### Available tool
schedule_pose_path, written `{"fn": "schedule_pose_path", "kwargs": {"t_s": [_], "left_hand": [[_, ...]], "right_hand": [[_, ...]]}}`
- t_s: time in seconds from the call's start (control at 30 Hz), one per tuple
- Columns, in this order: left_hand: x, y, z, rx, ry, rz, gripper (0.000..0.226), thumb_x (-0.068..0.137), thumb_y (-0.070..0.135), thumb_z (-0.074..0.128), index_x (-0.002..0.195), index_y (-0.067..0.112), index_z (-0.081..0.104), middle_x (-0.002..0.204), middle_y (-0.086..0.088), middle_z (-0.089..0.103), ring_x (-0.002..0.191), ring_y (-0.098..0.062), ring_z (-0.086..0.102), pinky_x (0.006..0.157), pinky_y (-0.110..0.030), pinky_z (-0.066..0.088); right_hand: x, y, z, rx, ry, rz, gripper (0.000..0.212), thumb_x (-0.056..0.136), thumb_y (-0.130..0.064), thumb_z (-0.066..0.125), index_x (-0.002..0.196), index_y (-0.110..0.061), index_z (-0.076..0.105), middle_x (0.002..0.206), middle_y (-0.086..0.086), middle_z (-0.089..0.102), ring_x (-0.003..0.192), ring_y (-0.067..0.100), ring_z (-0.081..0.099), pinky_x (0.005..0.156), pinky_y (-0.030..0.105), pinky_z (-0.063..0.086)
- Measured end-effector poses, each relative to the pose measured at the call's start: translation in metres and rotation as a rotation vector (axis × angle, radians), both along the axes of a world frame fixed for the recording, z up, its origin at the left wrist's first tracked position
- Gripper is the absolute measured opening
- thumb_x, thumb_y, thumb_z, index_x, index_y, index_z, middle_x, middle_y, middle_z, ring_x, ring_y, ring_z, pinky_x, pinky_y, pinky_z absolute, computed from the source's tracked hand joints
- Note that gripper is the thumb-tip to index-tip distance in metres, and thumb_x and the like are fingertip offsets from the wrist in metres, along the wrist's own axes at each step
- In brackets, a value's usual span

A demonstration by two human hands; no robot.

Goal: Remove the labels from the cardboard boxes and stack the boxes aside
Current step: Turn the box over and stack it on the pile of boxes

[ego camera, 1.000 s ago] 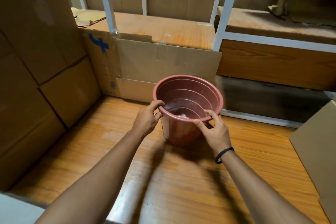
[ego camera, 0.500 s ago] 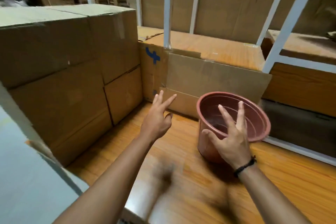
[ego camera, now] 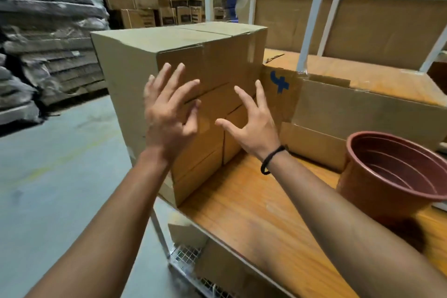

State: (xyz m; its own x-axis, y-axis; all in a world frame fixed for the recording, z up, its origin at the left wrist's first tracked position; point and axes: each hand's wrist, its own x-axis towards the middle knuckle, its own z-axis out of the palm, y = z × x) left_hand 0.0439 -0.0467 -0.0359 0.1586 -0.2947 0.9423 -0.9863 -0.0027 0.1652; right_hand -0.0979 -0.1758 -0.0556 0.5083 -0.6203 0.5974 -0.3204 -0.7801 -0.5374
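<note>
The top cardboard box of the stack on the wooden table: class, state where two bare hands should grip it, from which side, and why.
Likely by two opposite upright faces, palms pressed flat, coming from the near corner where the left hand and right hand hover open. The top cardboard box is broad, smooth, closed, with no handles showing.

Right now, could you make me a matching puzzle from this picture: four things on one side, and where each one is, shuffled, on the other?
Things:
1 brown pot
2 big cardboard box
3 black band
4 blue mark

Places:
a round the wrist of the right hand
b on the flattened cardboard right of the box
c upright on the wooden shelf, far right
d at the shelf's left end, just beyond the left hand

Pairs: 1-c, 2-d, 3-a, 4-b
</note>
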Motion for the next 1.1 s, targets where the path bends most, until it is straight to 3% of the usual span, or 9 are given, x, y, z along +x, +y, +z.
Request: {"fn": "schedule_pose_path", "kwargs": {"t_s": [0.1, 0.3, 0.37, 0.5, 0.67, 0.73, 0.83, 1.0, 1.1], "left_hand": [[0.049, 0.019, -0.001, 0.026, 0.093, 0.009, 0.053, 0.091, 0.031, 0.058, 0.141, 0.016, 0.049, 0.156, -0.014, 0.03, 0.147, -0.035, 0.021, 0.116, -0.056, 0.019], [0.104, 0.013, -0.01, 0.35, 0.335, -0.159, 0.066, 0.095, 0.032, 0.048, 0.153, 0.036, 0.018, 0.164, 0.006, 0.0, 0.151, -0.02, -0.001, 0.116, -0.037, 0.014], [0.106, 0.01, -0.014, 0.348, 0.342, -0.196, 0.073, 0.092, 0.016, 0.051, 0.154, 0.034, 0.016, 0.163, 0.01, 0.003, 0.151, -0.016, 0.002, 0.116, -0.031, 0.015], [0.119, 0.01, -0.017, 0.144, 0.351, -0.208, 0.064, 0.083, -0.001, 0.049, 0.144, 0.017, 0.045, 0.156, 0.003, 0.029, 0.145, -0.013, 0.027, 0.116, -0.026, 0.026], [0.164, 0.003, -0.017, 0.052, 0.592, -0.037, 0.053, 0.094, 0.028, 0.054, 0.146, 0.025, 0.042, 0.158, -0.016, 0.022, 0.146, -0.026, 0.023, 0.118, -0.03, 0.02], [0.181, 0.0, -0.021, 0.099, 0.69, -0.019, 0.059, 0.097, 0.036, 0.054, 0.151, 0.029, 0.031, 0.16, -0.018, 0.013, 0.148, -0.026, 0.017, 0.114, -0.021, 0.014], [0.201, 0.001, -0.031, 0.194, 0.765, -0.032, 0.078, 0.091, 0.046, 0.063, 0.153, 0.04, 0.016, 0.162, -0.018, 0.003, 0.149, -0.027, 0.014, 0.118, -0.031, 0.017], [0.214, 0.009, -0.04, 0.283, 0.667, -0.07, 0.104, 0.076, 0.045, 0.079, 0.153, 0.043, 0.009, 0.159, -0.014, 0.013, 0.146, -0.029, 0.02, 0.118, -0.039, 0.023], [0.207, 0.011, -0.042, 0.246, 0.64, -0.091, 0.113, 0.064, 0.062, 0.078, 0.153, 0.043, 0.011, 0.151, -0.018, 0.022, 0.141, -0.031, 0.028, 0.116, -0.037, 0.028]], "right_hand": [[0.043, 0.023, 0.028, -0.025, -0.042, 0.078, 0.089, 0.074, -0.068, 0.066, 0.149, -0.039, 0.029, 0.163, 0.003, -0.002, 0.147, 0.03, 0.02, 0.107, 0.046, 0.04], [0.113, 0.048, 0.075, 0.002, -0.085, 0.147, 0.088, 0.077, -0.063, 0.066, 0.151, -0.04, 0.023, 0.162, 0.014, -0.003, 0.146, 0.039, 0.018, 0.106, 0.046, 0.039], [0.131, 0.046, 0.083, 0.033, -0.072, 0.104, 0.088, 0.075, -0.067, 0.065, 0.15, -0.042, 0.025, 0.162, 0.015, -0.003, 0.146, 0.042, 0.016, 0.11, 0.051, 0.037], [0.149, 0.039, 0.081, 0.106, -0.027, 0.036, 0.082, 0.073, -0.064, 0.07, 0.143, -0.038, 0.037, 0.16, 0.018, -0.001, 0.144, 0.044, 0.018, 0.11, 0.05, 0.038], [0.153, 0.045, 0.076, 0.125, -0.059, 0.008, 0.073, 0.081, -0.055, 0.069, 0.143, -0.035, 0.035, 0.158, 0.025, 0.009, 0.143, 0.046, 0.021, 0.106, 0.048, 0.039], [0.153, 0.047, 0.077, 0.123, -0.063, 0.0, 0.07, 0.083, -0.053, 0.066, 0.143, -0.034, 0.036, 0.157, 0.027, 0.017, 0.141, 0.046, 0.026, 0.105, 0.047, 0.04], [0.146, 0.049, 0.075, 0.099, -0.089, 0.005, 0.065, 0.086, -0.051, 0.065, 0.142, -0.032, 0.038, 0.156, 0.025, 0.022, 0.139, 0.043, 0.032, 0.104, 0.046, 0.041], [0.131, 0.054, 0.073, 0.052, -0.123, -0.006, 0.062, 0.087, -0.046, 0.066, 0.141, -0.026, 0.042, 0.154, 0.02, 0.031, 0.14, 0.036, 0.033, 0.104, 0.038, 0.041], [0.117, 0.059, 0.073, 0.044, -0.147, 0.005, 0.061, 0.086, -0.044, 0.067, 0.139, -0.026, 0.044, 0.152, 0.017, 0.036, 0.142, 0.033, 0.03, 0.104, 0.028, 0.035]]}}
